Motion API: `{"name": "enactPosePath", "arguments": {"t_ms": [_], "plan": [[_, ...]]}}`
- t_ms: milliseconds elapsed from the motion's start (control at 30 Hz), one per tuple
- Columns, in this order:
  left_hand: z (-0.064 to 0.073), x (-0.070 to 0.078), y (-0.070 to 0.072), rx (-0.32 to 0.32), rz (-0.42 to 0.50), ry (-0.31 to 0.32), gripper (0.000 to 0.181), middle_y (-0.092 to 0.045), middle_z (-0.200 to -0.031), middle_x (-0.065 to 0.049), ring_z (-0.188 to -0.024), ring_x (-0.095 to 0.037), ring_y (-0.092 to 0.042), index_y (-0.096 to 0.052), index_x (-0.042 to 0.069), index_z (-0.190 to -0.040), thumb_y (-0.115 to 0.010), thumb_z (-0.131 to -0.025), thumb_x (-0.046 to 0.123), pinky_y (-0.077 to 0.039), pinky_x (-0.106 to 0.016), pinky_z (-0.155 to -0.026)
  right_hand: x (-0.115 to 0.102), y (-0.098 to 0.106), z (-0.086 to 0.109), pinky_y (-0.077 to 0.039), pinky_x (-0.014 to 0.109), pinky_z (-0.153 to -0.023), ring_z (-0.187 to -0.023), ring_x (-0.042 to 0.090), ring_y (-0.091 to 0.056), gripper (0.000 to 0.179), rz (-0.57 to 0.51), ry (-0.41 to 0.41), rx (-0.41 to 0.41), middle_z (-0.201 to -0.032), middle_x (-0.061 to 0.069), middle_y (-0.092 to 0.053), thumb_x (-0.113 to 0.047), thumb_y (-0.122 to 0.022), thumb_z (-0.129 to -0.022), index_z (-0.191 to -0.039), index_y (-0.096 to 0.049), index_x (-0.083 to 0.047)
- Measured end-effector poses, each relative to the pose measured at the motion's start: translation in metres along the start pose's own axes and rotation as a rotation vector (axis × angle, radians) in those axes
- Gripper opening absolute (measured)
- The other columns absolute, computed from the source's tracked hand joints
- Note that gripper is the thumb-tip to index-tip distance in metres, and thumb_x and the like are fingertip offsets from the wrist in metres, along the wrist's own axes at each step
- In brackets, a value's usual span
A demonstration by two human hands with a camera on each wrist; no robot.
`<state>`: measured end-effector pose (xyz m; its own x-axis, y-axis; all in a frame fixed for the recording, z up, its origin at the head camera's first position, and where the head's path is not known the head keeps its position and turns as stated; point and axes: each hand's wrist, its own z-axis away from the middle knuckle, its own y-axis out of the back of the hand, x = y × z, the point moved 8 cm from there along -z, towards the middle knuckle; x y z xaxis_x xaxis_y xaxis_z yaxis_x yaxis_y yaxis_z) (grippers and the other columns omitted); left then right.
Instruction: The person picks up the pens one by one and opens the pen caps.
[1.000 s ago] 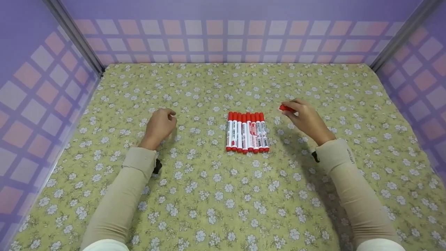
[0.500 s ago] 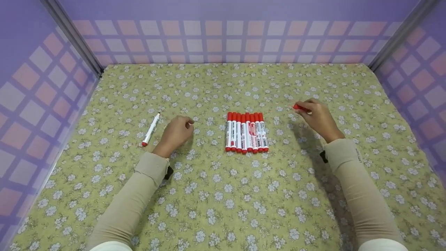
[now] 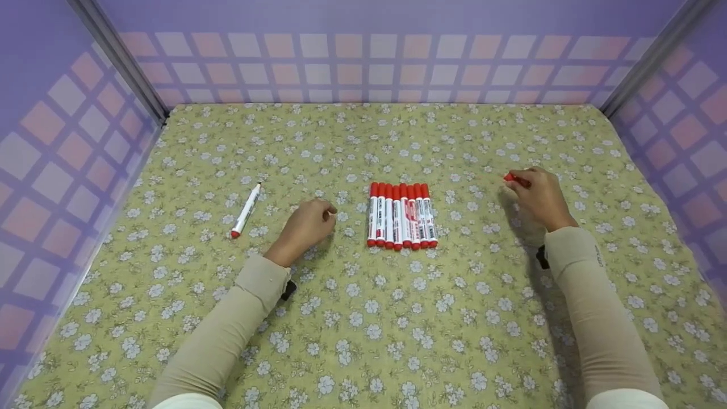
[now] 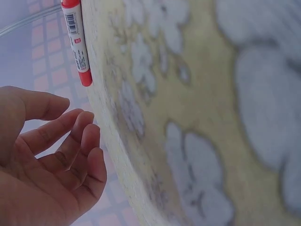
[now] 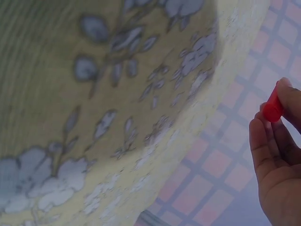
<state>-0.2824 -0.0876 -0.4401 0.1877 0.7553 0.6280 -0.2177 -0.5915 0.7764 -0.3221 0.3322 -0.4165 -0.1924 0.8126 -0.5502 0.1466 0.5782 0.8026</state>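
Observation:
My right hand [image 3: 542, 199] pinches a red marker cap [image 3: 509, 177] between thumb and fingers, over the right part of the cloth. The right wrist view shows the cap [image 5: 273, 109] with its open end unclear. My left hand [image 3: 306, 227] holds nothing; its fingers are loosely curled in the left wrist view. It hovers between an uncapped white marker [image 3: 246, 211], lying tilted on the left, and a row of several capped red-and-white markers [image 3: 402, 218] side by side in the middle. One capped marker [image 4: 76, 44] shows beyond the left fingertips.
A yellow-green flowered cloth [image 3: 363, 341] covers the table. Purple panels with pink and white squares [image 3: 372, 62] stand at the back and both sides, joined by grey corner posts [image 3: 122, 59].
The uncapped marker has come into view lying on the left, where my left hand was. That hand has moved right, towards the row. My right hand has carried the cap rightward.

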Motion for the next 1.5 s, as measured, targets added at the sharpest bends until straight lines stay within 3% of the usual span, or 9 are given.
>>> {"name": "enactPosePath", "arguments": {"t_ms": [67, 200, 333, 533, 733, 967, 1300, 1500], "plan": [[0.0, 0.002, -0.002, -0.007, 0.001, -0.004, 0.031, -0.065, -0.113, -0.016, -0.055, -0.013, -0.041, -0.065, 0.0, -0.12, -0.046, -0.099, 0.013, -0.037, -0.031, -0.057, 0.005, 0.002, 0.001, -0.052, 0.052, -0.08, -0.093, 0.039, -0.061, 0.034, 0.01, -0.017, 0.006, -0.108, 0.028, -0.06, -0.01, -0.06, -0.094, -0.124, -0.061, 0.008], [0.0, 0.006, -0.006, -0.028, 0.009, 0.01, 0.03, -0.066, -0.113, -0.015, -0.066, -0.015, -0.052, -0.065, 0.001, -0.12, -0.047, -0.099, 0.014, -0.043, -0.033, -0.063, 0.014, 0.006, 0.003, -0.052, 0.049, -0.075, -0.089, 0.038, -0.061, 0.034, 0.03, -0.06, 0.018, -0.105, 0.029, -0.061, -0.01, -0.06, -0.095, -0.123, -0.061, 0.008], [0.001, 0.01, -0.01, -0.049, 0.022, 0.01, 0.03, -0.067, -0.111, -0.015, -0.076, -0.019, -0.059, -0.065, 0.002, -0.12, -0.049, -0.099, 0.015, -0.047, -0.034, -0.067, 0.024, 0.009, 0.005, -0.049, 0.035, -0.067, -0.087, 0.035, -0.06, 0.035, 0.028, -0.114, -0.003, -0.106, 0.029, -0.062, -0.011, -0.06, -0.095, -0.123, -0.061, 0.008], [0.002, 0.012, -0.015, -0.066, 0.038, 0.009, 0.031, -0.066, -0.113, -0.014, -0.072, -0.018, -0.056, -0.064, 0.002, -0.122, -0.048, -0.099, 0.015, -0.045, -0.033, -0.064, 0.038, 0.013, 0.008, -0.043, 0.019, -0.056, -0.083, 0.031, -0.062, 0.035, 0.004, -0.181, -0.062, -0.112, 0.03, -0.063, -0.015, -0.057, -0.097, -0.124, -0.061, 0.008], [0.0, 0.015, -0.018, -0.079, 0.035, 0.027, 0.031, -0.066, -0.109, -0.012, -0.074, -0.018, -0.057, -0.064, 0.003, -0.122, -0.05, -0.099, 0.018, -0.045, -0.032, -0.064, 0.047, 0.015, 0.013, -0.045, 0.025, -0.053, -0.069, 0.025, -0.061, 0.035, 0.031, -0.201, -0.081, -0.109, 0.034, -0.063, -0.016, -0.059, -0.096, -0.12, -0.063, 0.009], [-0.004, 0.022, -0.021, -0.101, 0.02, 0.033, 0.032, -0.066, -0.097, -0.009, -0.066, -0.015, -0.052, -0.062, 0.003, -0.124, -0.05, -0.099, 0.018, -0.042, -0.03, -0.059, 0.06, 0.013, 0.02, -0.051, 0.031, -0.061, -0.09, 0.034, -0.066, 0.038, 0.009, -0.315, -0.129, -0.111, 0.031, -0.064, -0.019, -0.056, -0.097, -0.124, -0.06, 0.008], [-0.01, 0.026, -0.027, -0.145, 0.04, 0.08, 0.036, -0.06, -0.08, -0.005, -0.055, -0.011, -0.045, -0.058, 0.004, -0.129, -0.048, -0.098, 0.019, -0.039, -0.028, -0.053, 0.068, 0.01, 0.021, -0.041, 0.032, -0.049, -0.06, 0.017, -0.053, 0.036, 0.008, -0.349, -0.177, -0.109, 0.033, -0.064, -0.016, -0.055, -0.097, -0.122, -0.061, 0.009], [-0.014, 0.027, -0.028, -0.172, 0.075, 0.091, 0.037, -0.063, -0.088, -0.007, -0.056, -0.012, -0.047, -0.056, 0.004, -0.13, -0.047, -0.098, 0.019, -0.041, -0.029, -0.055, 0.067, 0.009, 0.021, -0.043, 0.031, -0.052, -0.064, 0.019, -0.057, 0.041, 0.023, -0.354, -0.198, -0.113, 0.035, -0.062, -0.019, -0.058, -0.096, -0.125, -0.058, 0.01]]}}
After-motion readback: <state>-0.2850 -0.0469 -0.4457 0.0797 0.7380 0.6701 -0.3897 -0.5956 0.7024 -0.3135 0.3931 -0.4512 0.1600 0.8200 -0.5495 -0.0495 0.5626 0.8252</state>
